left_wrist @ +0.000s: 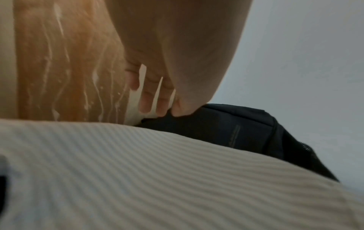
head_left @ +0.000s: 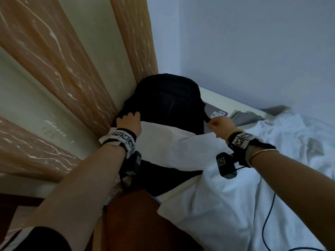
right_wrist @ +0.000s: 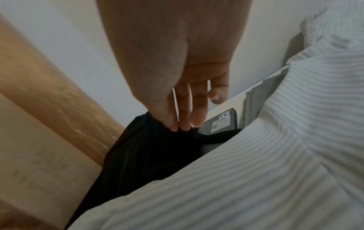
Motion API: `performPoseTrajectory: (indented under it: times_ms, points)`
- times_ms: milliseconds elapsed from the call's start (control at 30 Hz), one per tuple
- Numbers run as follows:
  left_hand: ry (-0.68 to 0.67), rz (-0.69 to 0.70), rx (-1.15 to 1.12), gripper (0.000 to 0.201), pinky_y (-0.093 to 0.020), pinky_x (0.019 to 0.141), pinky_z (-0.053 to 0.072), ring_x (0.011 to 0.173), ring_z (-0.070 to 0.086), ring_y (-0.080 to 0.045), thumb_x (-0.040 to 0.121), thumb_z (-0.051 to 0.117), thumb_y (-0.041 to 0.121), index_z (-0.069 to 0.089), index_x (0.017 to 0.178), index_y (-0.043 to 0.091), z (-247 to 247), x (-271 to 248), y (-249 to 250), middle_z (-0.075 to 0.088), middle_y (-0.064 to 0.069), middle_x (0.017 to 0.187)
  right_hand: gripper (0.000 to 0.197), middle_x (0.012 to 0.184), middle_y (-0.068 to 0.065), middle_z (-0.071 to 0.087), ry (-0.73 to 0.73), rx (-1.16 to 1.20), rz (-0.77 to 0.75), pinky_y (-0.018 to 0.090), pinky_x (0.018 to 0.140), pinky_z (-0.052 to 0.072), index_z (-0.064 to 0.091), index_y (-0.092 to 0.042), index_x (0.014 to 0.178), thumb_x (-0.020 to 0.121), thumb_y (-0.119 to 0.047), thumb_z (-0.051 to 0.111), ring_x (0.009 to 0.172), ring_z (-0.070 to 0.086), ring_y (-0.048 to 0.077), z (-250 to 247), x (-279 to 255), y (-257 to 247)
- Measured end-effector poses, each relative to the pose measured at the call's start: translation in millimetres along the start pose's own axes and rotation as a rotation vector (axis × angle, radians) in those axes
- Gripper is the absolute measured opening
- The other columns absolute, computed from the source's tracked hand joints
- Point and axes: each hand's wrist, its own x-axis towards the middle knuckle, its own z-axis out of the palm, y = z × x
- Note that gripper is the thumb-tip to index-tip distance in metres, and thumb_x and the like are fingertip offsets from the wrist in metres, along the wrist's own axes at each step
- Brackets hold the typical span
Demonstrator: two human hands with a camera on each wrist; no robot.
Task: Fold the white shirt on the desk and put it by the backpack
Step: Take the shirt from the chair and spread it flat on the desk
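We see the white shirt (head_left: 174,147) draped across the black backpack (head_left: 166,98) — left hand (head_left: 129,122) and right hand (head_left: 220,126) pinch its top edge, fingers curled, likely stretching it flat before folding.

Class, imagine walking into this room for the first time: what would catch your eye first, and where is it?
First, the white shirt, a ribbed band stretched across the black backpack in the middle. The left hand grips its left end by the orange-streaked curtain; the right hand pinches the other end. More white cloth lies rumpled at lower right.
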Motion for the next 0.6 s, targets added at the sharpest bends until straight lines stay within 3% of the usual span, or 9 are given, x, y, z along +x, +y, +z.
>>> performPoseTrajectory:
  times_ms: [100, 167, 233, 300, 367, 433, 533, 600]
  points:
    - [-0.131, 0.080, -0.211, 0.048, -0.039, 0.081, 0.046, 0.103, 0.059, -0.035, 0.100, 0.033, 0.028, 0.025, 0.145, 0.016, 4, 9, 24, 0.058, -0.019, 0.121, 0.025, 0.107, 0.016, 0.069, 0.020, -0.071, 0.053, 0.040, 0.084, 0.054, 0.068, -0.008, 0.107, 0.091, -0.016, 0.050, 0.090, 0.067, 0.037, 1, 12, 17]
    - [-0.203, 0.104, -0.291, 0.054, -0.040, 0.090, 0.049, 0.110, 0.058, -0.033, 0.098, 0.036, 0.042, 0.026, 0.145, 0.018, 8, 14, 40, 0.056, -0.017, 0.127, 0.033, 0.113, 0.017, 0.067, -0.007, -0.146, 0.065, 0.038, 0.085, 0.053, 0.061, -0.010, 0.120, 0.089, -0.009, 0.048, 0.096, 0.066, 0.036, 6, 18, 27]
    - [-0.202, 0.089, -0.290, 0.056, -0.039, 0.091, 0.048, 0.109, 0.058, -0.030, 0.094, 0.041, 0.051, 0.038, 0.136, 0.015, 10, 14, 50, 0.057, -0.014, 0.124, 0.044, 0.125, 0.018, 0.059, -0.073, -0.195, 0.076, 0.041, 0.088, 0.053, 0.052, -0.011, 0.130, 0.087, -0.003, 0.045, 0.103, 0.063, 0.036, 12, 22, 35]
    - [-0.255, 0.102, -0.278, 0.044, -0.036, 0.081, 0.048, 0.096, 0.060, -0.025, 0.092, 0.046, 0.050, 0.050, 0.115, 0.013, 18, 19, 56, 0.061, -0.011, 0.110, 0.049, 0.134, 0.017, 0.050, -0.161, -0.272, 0.099, 0.043, 0.094, 0.050, 0.044, -0.011, 0.135, 0.087, -0.003, 0.046, 0.112, 0.058, 0.035, 19, 29, 48]
    - [-0.372, 0.138, -0.321, 0.025, -0.034, 0.074, 0.048, 0.082, 0.061, -0.022, 0.094, 0.049, 0.039, 0.054, 0.092, 0.014, 27, 22, 57, 0.064, -0.008, 0.094, 0.045, 0.133, 0.018, 0.051, -0.240, -0.352, 0.102, 0.038, 0.095, 0.048, 0.049, -0.007, 0.130, 0.085, -0.008, 0.053, 0.117, 0.055, 0.033, 23, 34, 58]
    - [-0.384, 0.150, -0.382, 0.023, -0.033, 0.074, 0.048, 0.078, 0.060, -0.021, 0.097, 0.046, 0.031, 0.049, 0.079, 0.016, 30, 22, 57, 0.064, -0.007, 0.083, 0.032, 0.116, 0.017, 0.063, -0.232, -0.368, 0.121, 0.031, 0.083, 0.048, 0.062, -0.003, 0.113, 0.084, -0.016, 0.057, 0.106, 0.061, 0.031, 21, 36, 65]
    - [-0.248, 0.094, -0.540, 0.022, -0.032, 0.070, 0.050, 0.078, 0.062, -0.027, 0.098, 0.040, 0.025, 0.047, 0.086, 0.008, 24, 25, 56, 0.068, -0.015, 0.085, 0.022, 0.089, 0.015, 0.069, -0.183, -0.325, 0.153, 0.029, 0.072, 0.050, 0.070, 0.000, 0.085, 0.083, -0.017, 0.057, 0.082, 0.065, 0.028, 15, 40, 72]
    - [-0.143, 0.046, -0.623, 0.020, -0.033, 0.071, 0.048, 0.082, 0.061, -0.030, 0.096, 0.043, 0.023, 0.046, 0.087, 0.006, 18, 29, 57, 0.066, -0.019, 0.089, 0.022, 0.082, 0.016, 0.071, -0.147, -0.272, 0.153, 0.030, 0.072, 0.051, 0.070, 0.002, 0.079, 0.083, -0.014, 0.055, 0.080, 0.067, 0.029, 11, 43, 75]
